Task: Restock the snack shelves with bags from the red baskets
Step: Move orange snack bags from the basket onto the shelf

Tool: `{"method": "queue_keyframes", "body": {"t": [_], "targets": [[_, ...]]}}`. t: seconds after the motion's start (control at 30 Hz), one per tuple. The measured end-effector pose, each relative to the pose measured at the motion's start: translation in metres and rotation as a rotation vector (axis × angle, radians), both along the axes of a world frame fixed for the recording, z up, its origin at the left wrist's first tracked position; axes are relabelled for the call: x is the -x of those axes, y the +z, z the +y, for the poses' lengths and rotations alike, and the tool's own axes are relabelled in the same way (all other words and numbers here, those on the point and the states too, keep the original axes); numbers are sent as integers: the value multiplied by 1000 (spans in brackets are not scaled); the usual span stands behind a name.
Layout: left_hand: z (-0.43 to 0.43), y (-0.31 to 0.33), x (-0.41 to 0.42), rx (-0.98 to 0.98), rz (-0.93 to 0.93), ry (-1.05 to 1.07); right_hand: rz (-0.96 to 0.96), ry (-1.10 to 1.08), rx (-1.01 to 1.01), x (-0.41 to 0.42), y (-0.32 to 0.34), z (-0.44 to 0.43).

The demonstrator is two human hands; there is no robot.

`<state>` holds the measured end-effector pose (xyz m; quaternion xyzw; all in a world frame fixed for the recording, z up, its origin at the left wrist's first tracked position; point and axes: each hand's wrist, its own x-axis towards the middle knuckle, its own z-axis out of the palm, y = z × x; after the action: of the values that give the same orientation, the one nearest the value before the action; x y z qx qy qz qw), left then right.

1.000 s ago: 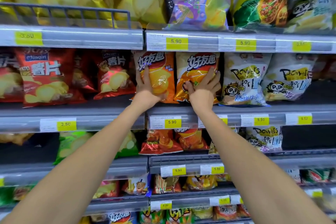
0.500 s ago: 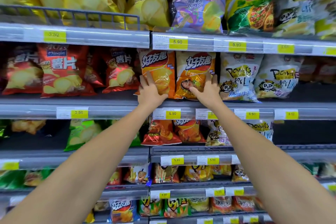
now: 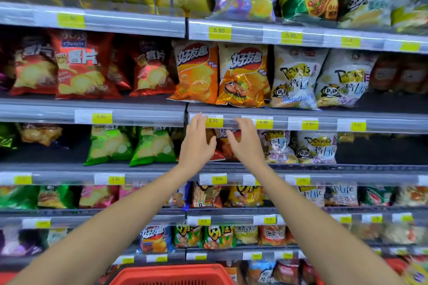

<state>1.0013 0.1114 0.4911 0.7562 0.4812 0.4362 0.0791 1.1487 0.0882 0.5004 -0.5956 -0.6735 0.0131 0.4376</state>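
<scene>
Glossy foil snack bags (image 3: 196, 71), red plastic basket (image 3: 171, 274), grey metal shelves (image 3: 92, 111)

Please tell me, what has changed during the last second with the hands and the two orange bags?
The left hand and the right hand came off the two orange bags and moved down. Both are now open in front of the price rail, holding nothing. The bags stayed upright, side by side.

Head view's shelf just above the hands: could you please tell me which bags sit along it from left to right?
Red chip bags → orange bag → golden-orange bag → white panda bag → second white panda bag.
</scene>
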Motion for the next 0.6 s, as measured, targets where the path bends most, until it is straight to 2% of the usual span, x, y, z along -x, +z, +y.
{"method": "queue_keyframes", "body": {"t": [0.27, 0.43, 0.6], "targets": [[-24, -79, 29, 308, 82, -154, 8, 119, 331, 13, -77, -27], [-42, -133, 56, 516, 72, -58, 13, 163, 490, 24, -128, -42], [-72, -200, 95, 827, 81, 44, 43, 232, 708, 39, -193, -69]]}}
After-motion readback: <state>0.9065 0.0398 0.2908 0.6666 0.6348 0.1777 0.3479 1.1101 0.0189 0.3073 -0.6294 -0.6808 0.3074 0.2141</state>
